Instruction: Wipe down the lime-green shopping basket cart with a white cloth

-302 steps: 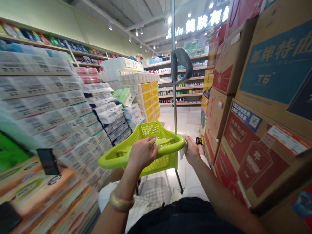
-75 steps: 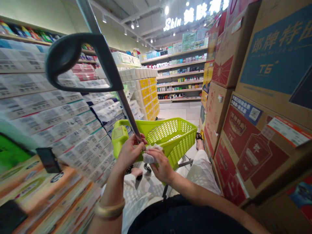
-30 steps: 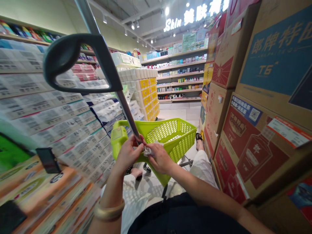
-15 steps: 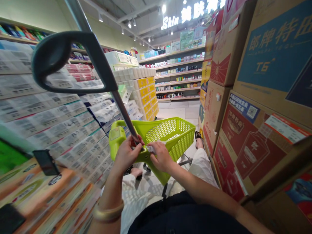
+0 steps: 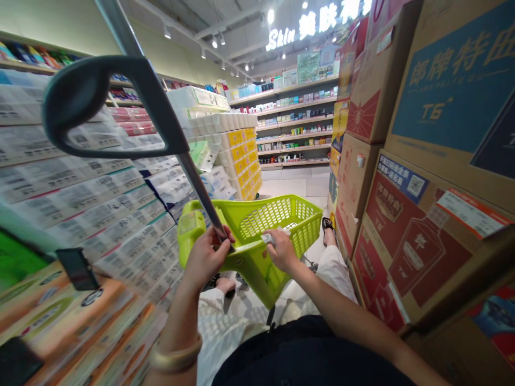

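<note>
A lime-green plastic shopping cart basket (image 5: 281, 214) stands in the aisle in front of my knees. Its metal pole (image 5: 193, 179) slants up to the left and ends in a grey loop handle (image 5: 108, 107) close to the camera. My left hand (image 5: 207, 254) is wrapped round the base of the pole, where it meets the near rim. My right hand (image 5: 282, 251) pinches a small white cloth (image 5: 269, 237) and presses it on the basket's near rim.
Stacked packs of tissue and toilet paper (image 5: 80, 193) line the left side. Tall cardboard cartons (image 5: 422, 177) rise on the right. A tiled aisle (image 5: 295, 185) runs ahead to shelves of products (image 5: 298, 128). A gold bangle (image 5: 175, 356) is on my left wrist.
My right hand has slid the cloth rightward along the basket rim, away from the pole. The pole and handle have tilted a little further left. My left hand keeps its hold.
</note>
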A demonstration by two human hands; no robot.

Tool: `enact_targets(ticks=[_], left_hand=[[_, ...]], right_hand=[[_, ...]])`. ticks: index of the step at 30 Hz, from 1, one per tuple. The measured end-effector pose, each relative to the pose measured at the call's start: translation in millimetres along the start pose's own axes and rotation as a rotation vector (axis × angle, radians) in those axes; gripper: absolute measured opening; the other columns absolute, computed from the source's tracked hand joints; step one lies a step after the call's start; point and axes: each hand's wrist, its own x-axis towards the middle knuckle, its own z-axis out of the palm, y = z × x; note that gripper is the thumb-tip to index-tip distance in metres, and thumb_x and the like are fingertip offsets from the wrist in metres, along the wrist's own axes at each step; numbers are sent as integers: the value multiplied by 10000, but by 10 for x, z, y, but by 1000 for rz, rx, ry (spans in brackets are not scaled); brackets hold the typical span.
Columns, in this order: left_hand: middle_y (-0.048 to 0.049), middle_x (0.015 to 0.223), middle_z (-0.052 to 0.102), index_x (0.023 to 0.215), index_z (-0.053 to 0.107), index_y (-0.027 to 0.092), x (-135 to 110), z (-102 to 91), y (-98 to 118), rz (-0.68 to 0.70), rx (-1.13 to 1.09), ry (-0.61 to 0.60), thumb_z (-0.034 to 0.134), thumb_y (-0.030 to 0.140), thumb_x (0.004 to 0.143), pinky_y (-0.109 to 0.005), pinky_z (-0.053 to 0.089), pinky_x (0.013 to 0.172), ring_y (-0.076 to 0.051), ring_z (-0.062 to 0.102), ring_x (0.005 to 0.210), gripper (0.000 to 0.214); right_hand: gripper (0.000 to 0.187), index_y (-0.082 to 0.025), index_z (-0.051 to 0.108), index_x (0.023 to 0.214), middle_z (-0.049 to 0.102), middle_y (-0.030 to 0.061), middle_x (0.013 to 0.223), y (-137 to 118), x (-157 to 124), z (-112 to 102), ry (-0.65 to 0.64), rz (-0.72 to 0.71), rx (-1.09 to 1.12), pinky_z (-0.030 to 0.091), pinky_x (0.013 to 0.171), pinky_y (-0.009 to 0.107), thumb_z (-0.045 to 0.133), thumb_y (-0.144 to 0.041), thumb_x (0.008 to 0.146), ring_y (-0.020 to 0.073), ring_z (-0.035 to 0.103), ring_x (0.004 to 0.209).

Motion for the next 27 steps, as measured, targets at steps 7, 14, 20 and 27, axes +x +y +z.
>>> enact_targets(ticks=[7,14,20,27], left_hand=[[-30,796,678,799,566,195,-25,-35,-10,8,6,-1,575,364,738,-300,550,700,-180,660,724,180],[-36,800,682,806,591,190,-68,-130,32,21,37,-7,563,359,744,-329,555,740,-179,649,707,182],[-44,796,680,785,593,189,-81,-154,9,-3,33,10,577,388,728,-347,560,744,-190,653,708,208],[-50,806,681,734,575,190,-107,-192,32,-29,15,21,585,409,702,-341,556,730,-190,650,713,222]], right_hand=[[466,-216,575,1194,643,69,1105,-365,-20,106,-147,-184,47,416,945,392,521,-97,747,240,564,1021],[389,-178,606,1099,664,89,1029,220,-2,-113,-96,-96,-62,423,935,417,519,-64,738,250,578,976],[341,-194,619,1060,657,75,1004,-97,-31,-48,-49,-6,-28,432,915,406,517,-72,758,243,567,951],[459,-207,557,1232,634,77,1141,-582,-22,145,-257,-189,1,416,964,391,570,-138,778,237,557,1053]])
